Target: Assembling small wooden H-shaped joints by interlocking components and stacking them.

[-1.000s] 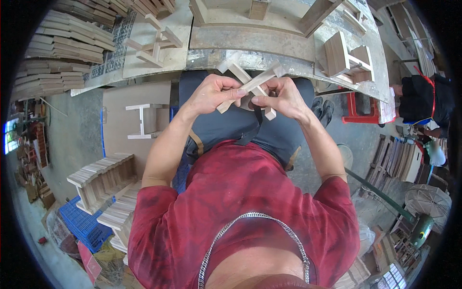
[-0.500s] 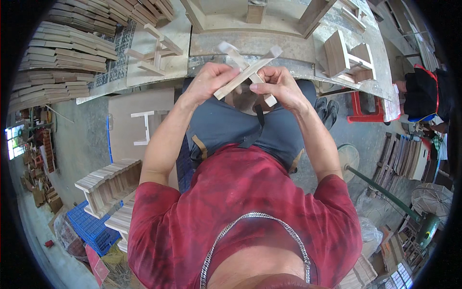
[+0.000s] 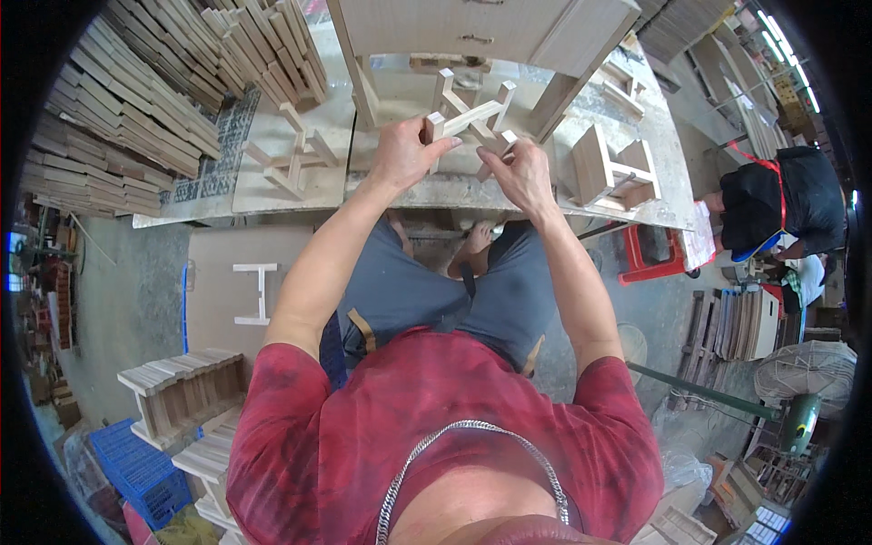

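Note:
Over the front of the workbench I hold a small pale wooden crossed frame (image 3: 471, 118) with short square legs standing at its ends. My left hand (image 3: 406, 153) is closed round its near left leg, thumb along the bar. My right hand (image 3: 524, 173) pinches the near right leg between thumb and fingers. A similar wooden frame (image 3: 292, 162) rests on the bench to the left. Right of my hands stands a small wooden piece with two upright boards (image 3: 595, 165) joined by a rail.
Tall stacks of wooden slats (image 3: 118, 109) line the bench's left side. A large wooden cabinet frame (image 3: 563, 91) stands at the back. Beside the bench is a red plastic stool (image 3: 649, 256); farther right are a person in dark clothes (image 3: 786, 200) and a fan (image 3: 804, 381).
Both hands have moved forward from above my lap to over the bench, carrying the crossed frame. Its legs now point upward, and my view has tilted up toward the cabinet.

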A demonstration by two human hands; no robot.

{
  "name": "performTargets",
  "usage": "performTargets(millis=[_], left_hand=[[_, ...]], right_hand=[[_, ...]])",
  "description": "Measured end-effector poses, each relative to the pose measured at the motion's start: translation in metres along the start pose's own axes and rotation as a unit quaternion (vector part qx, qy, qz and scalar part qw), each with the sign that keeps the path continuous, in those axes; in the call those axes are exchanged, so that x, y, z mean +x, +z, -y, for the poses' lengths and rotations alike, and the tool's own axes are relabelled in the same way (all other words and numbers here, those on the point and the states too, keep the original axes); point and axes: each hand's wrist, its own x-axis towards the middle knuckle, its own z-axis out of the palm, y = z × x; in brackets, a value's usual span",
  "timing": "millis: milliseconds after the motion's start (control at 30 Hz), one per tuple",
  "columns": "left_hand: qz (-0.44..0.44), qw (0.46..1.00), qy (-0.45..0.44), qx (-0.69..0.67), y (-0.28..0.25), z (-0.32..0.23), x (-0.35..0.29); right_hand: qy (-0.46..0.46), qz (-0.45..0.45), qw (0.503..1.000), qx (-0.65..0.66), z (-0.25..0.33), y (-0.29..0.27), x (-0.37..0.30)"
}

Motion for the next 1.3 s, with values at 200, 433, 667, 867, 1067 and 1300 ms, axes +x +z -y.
performTargets(millis=[200,433,667,867,1067,1300], left_hand=[[-0.032,0.997,0.035,0.054,0.016,0.023,0.049],[-0.033,0.995,0.024,0.087,0.022,0.042,0.092],[0.019,0.995,-0.032,0.097,0.025,0.047,0.088],[-0.033,0.993,0.071,0.085,0.034,0.053,0.087],[-0.017,0.997,0.001,0.072,0.030,0.044,0.096],[0.005,1.000,-0.009,0.028,-0.033,0.042,0.009]], right_hand=[[-0.008,-0.074,0.997,-0.009,-0.004,0.007,0.046],[-0.009,-0.058,0.992,-0.108,-0.029,0.013,0.102],[0.080,-0.019,0.993,-0.079,-0.024,0.017,0.095],[0.042,-0.042,0.994,-0.094,-0.034,0.018,0.094],[0.057,0.011,0.998,-0.021,-0.022,0.001,0.100],[-0.011,0.169,0.985,0.023,0.037,-0.019,0.013]])
